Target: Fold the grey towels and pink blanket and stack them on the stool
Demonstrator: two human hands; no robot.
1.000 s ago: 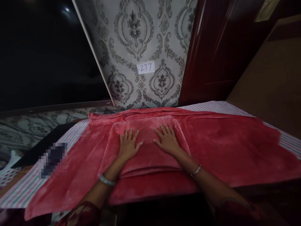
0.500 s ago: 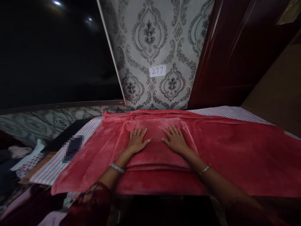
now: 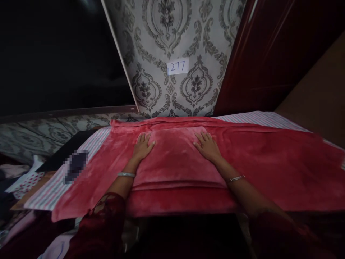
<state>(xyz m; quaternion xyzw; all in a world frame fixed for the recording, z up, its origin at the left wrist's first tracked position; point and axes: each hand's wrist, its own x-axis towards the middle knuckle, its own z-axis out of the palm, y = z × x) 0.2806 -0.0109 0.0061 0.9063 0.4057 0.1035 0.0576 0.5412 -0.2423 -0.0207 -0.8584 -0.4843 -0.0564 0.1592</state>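
A folded red fleece blanket (image 3: 175, 162) lies flat as a layered rectangle on a spread red fleece sheet (image 3: 269, 165), its stacked edges at 6 o'clock. The left hand (image 3: 142, 145) presses its 10 o'clock corner, the right hand (image 3: 208, 146) its 2 o'clock corner.

Home bedroom: damask wallpaper (image 3: 167, 32), striped bedsheet (image 3: 256, 118)
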